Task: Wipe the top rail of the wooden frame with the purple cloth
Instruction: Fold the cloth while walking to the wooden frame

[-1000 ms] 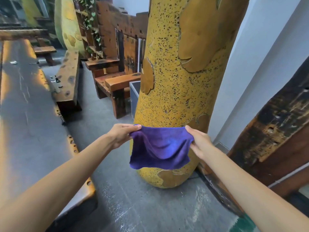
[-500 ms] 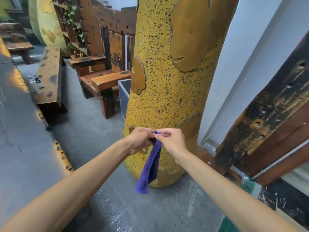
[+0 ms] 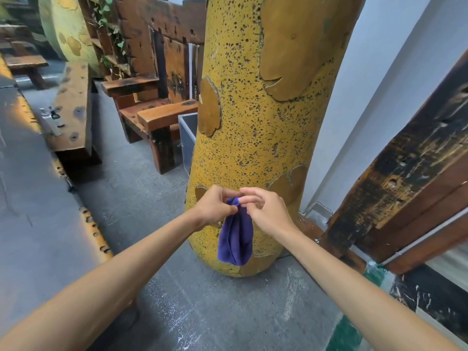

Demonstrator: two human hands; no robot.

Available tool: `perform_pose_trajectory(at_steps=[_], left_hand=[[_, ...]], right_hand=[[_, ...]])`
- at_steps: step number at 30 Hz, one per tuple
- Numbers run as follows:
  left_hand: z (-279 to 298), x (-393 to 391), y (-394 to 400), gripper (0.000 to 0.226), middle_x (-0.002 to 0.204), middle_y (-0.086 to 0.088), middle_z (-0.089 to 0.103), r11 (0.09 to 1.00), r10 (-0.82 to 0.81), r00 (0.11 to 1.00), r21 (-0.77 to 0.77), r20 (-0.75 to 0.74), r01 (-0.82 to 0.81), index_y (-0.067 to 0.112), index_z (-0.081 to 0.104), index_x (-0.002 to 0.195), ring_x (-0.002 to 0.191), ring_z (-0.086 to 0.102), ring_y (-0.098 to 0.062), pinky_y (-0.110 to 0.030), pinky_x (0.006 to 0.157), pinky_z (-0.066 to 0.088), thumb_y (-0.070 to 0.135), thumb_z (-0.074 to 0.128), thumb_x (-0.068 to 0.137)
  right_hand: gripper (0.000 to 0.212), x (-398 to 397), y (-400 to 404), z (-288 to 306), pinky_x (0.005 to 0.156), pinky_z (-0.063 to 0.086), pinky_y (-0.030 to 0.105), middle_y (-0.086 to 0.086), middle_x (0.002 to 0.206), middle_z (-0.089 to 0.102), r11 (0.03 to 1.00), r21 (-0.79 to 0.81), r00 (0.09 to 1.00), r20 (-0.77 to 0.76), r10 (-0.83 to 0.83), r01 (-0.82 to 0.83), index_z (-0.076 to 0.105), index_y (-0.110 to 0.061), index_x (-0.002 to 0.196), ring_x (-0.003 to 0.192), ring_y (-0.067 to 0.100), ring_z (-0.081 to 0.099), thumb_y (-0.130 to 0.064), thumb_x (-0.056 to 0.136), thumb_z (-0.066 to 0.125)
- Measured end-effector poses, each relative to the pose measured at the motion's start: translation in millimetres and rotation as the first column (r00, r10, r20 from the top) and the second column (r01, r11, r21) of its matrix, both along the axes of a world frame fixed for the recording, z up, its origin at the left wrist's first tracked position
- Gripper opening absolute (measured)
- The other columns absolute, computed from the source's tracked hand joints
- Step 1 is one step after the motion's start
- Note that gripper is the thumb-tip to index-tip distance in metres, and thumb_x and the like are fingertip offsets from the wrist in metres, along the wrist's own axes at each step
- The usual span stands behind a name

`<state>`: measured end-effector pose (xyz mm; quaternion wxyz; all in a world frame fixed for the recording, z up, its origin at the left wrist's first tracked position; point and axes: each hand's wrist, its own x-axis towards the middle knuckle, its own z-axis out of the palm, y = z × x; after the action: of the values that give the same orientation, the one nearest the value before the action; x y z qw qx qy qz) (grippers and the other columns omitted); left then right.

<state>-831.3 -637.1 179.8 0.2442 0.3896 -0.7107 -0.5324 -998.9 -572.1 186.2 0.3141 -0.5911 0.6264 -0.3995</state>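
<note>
Grey concrete floor [image 3: 177, 287] runs between rough timber furniture and a tall pitted yellow column [image 3: 253, 122], with a pale wall [image 3: 379, 84] behind. To the right a dark, scorched-looking wooden frame [image 3: 410, 188] slants up out of view; its upper beam is probably the rail to be wiped, though which part counts as the top rail cannot be told from here.

Both hands meet in front of the column's base. The left hand [image 3: 214, 206] pinches the top edge of the purple cloth [image 3: 236, 236], its grip closed on the gathered fabric. The right hand [image 3: 266, 211] is just beside it with fingers [image 3: 249, 198] loosely spread at the same edge; whether they actually pinch the fabric cannot be told. The cloth hangs down doubled over, clear of the floor and well apart from the frame.

By my reading this is the preparation step: the cloth is being folded into a pad, and no wiping has begun. The next move calls for settling the folded cloth into one hand, likely the right since the frame is on that side, turning toward the frame, and laying the pad flat on the rail before sliding along it.
</note>
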Motion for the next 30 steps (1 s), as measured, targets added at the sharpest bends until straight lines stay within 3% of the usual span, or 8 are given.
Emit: perform_pose_trajectory(at_steps=[2, 4, 8, 11, 14, 17, 21, 30], left_hand=[[-1.0, -0.1, -3.0, 0.040, 0.075, -0.002, 0.070, 0.998, 0.026, 0.998, -0.062, 0.053, -0.023, 0.022, 0.081, 0.102, 0.069, 0.053, -0.015, -0.032, 0.067, 0.045, -0.002, 0.056, 0.082], [-2.4, -0.8, -5.8, 0.038, 0.071, -0.003, 0.069, 0.990, 0.088, 0.988, -0.120, 0.128, -0.073, 0.025, 0.080, 0.100, 0.064, 0.051, -0.017, -0.032, 0.062, 0.044, 0.002, 0.056, 0.082], [-2.4, 3.2, -7.1, 0.037, 0.078, 0.016, 0.072, 0.976, 0.146, 0.979, -0.182, 0.143, -0.119, 0.025, 0.079, 0.083, 0.066, 0.058, 0.005, -0.024, 0.067, 0.046, 0.001, 0.051, 0.082], [0.2, 15.0, -11.5, 0.038, 0.086, 0.014, 0.074, 0.971, 0.173, 0.974, -0.189, 0.145, -0.144, 0.025, 0.076, 0.079, 0.082, 0.064, 0.000, -0.023, 0.078, 0.049, 0.002, 0.046, 0.083], [1.1, 28.3, -19.0, 0.042, 0.084, 0.022, 0.073, 0.964, 0.216, 0.959, -0.193, 0.181, -0.180, 0.026, 0.076, 0.078, 0.083, 0.062, 0.008, -0.013, 0.075, 0.044, 0.002, 0.043, 0.084], [-2.4, 43.1, -26.4, 0.044, 0.059, 0.033, 0.063, 0.947, 0.289, 0.934, -0.205, 0.212, -0.246, 0.026, 0.074, 0.075, 0.060, 0.055, 0.016, -0.006, 0.055, 0.036, -0.002, 0.042, 0.086], [-9.0, 66.9, -35.4, 0.038, 0.057, 0.031, 0.062, 0.910, 0.400, 0.884, -0.220, 0.240, -0.352, 0.021, 0.076, 0.081, 0.052, 0.051, 0.005, -0.022, 0.056, 0.037, 0.002, 0.044, 0.087], [-1.0, 107.7, -49.2, 0.033, 0.078, 0.013, 0.073, 0.825, 0.437, 0.841, -0.516, 0.320, -0.232, 0.017, 0.080, 0.085, 0.075, 0.065, -0.001, -0.014, 0.071, 0.043, -0.004, 0.055, 0.077]], right_hand=[[0.038, -7.6, -3.9, -5.4, 0.081, 0.048, 0.006, -0.019, 0.096, 0.075, 0.999, -0.045, 0.992, -0.124, 0.017, -0.022, 0.070, -0.032, 0.116, 0.095, -0.007, 0.066, -0.009, 0.088, 0.061], [0.036, -15.5, -10.4, -13.0, 0.084, 0.053, 0.018, -0.016, 0.111, 0.066, 0.999, -0.026, 0.984, -0.175, 0.036, -0.041, 0.068, -0.032, 0.119, 0.101, -0.002, 0.063, -0.014, 0.088, 0.066], [0.043, -31.9, -23.2, -30.1, 0.103, 0.048, 0.041, -0.010, 0.135, 0.057, 0.944, 0.254, 0.934, -0.232, 0.273, -0.212, 0.065, -0.038, 0.123, 0.128, 0.010, 0.051, -0.033, 0.082, 0.075], [0.031, -36.5, -27.3, -46.5, 0.104, 0.046, 0.041, -0.012, 0.128, 0.066, 0.889, 0.373, 0.892, -0.255, 0.374, -0.266, 0.071, -0.036, 0.108, 0.119, 0.001, 0.058, -0.041, 0.078, 0.079], [0.011, -35.8, -28.0, -62.0, 0.083, 0.047, 0.031, -0.017, 0.093, 0.070, 0.900, 0.325, 0.883, -0.271, 0.384, -0.292, 0.069, -0.034, 0.087, 0.075, -0.016, 0.059, -0.037, 0.082, 0.079], [0.015, -29.4, -30.9, -63.5, 0.080, 0.056, 0.030, -0.013, 0.094, 0.071, 0.936, 0.240, 0.919, -0.240, 0.314, -0.257, 0.066, -0.037, 0.097, 0.086, -0.002, 0.067, -0.026, 0.089, 0.073], [0.041, -25.2, -41.4, -52.7, 0.063, 0.053, 0.014, -0.012, 0.096, 0.067, 0.933, 0.151, 0.897, -0.264, 0.356, -0.326, 0.054, -0.057, 0.106, 0.081, -0.007, 0.066, -0.019, 0.096, 0.065], [0.037, -9.3, -84.3, -32.7, 0.077, 0.053, 0.034, -0.007, 0.094, 0.063, 0.833, -0.011, 0.688, -0.570, 0.450, -0.554, 0.068, -0.027, 0.125, 0.076, 0.007, 0.055, -0.009, 0.095, 0.055]])
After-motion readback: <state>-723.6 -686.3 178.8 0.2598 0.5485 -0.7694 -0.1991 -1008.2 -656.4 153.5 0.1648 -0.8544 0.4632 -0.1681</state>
